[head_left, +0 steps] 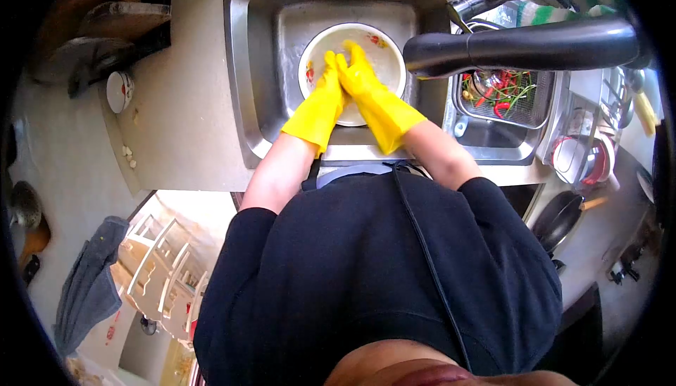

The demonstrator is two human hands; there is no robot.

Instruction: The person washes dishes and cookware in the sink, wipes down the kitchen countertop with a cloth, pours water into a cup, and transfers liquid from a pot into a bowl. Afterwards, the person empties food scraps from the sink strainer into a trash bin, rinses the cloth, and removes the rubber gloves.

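Observation:
A white basin with red and yellow flower patterns sits in the metal sink. Both my hands wear long yellow rubber gloves and meet over the basin, palm sides toward each other. My left hand has its fingers stretched out toward the far rim. Against it lies my right hand, fingers also extended and slightly blurred at the tips. No object shows between the gloves, though the inner sides of the palms are hidden. What the basin holds is hard to make out.
A black faucet arm reaches over the sink's right side. Under it, a wire basket holds red chilies and green stems. A small bowl and cutting boards stand left; a frying pan is at right.

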